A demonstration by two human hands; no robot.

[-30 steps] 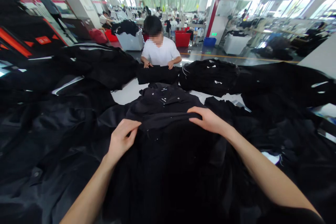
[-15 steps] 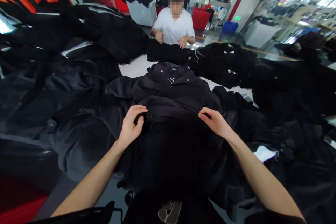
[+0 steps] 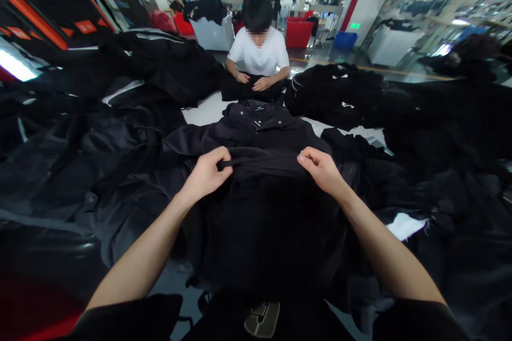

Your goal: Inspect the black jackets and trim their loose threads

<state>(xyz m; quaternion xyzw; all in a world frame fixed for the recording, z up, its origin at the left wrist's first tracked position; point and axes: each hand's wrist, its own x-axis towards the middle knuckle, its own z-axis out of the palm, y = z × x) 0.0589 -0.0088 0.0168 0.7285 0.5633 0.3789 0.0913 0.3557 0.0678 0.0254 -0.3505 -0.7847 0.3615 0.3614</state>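
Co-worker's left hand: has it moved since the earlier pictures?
Yes: judged against the blue bin on the floor, the co-worker's left hand has moved left and lower in the picture.

The collared garment (image 3: 268, 141) lies in the middle of the tabletop (image 3: 204, 111), with its collar (image 3: 279, 120) toward the far side. The left hand (image 3: 210, 173) is at the left end of its fold (image 3: 266, 162), the right hand (image 3: 323, 172) at the right end. A garment heap (image 3: 124, 136) is to its left, a second garment heap (image 3: 448, 186) to its right. Beyond the collar, a cloth bundle (image 3: 234, 90) lies before a co-worker (image 3: 266, 56). Behind this person stand a bin (image 3: 214, 36), on the left, with cloth (image 3: 206, 8) heaped in it, and a crate (image 3: 298, 33), on the right
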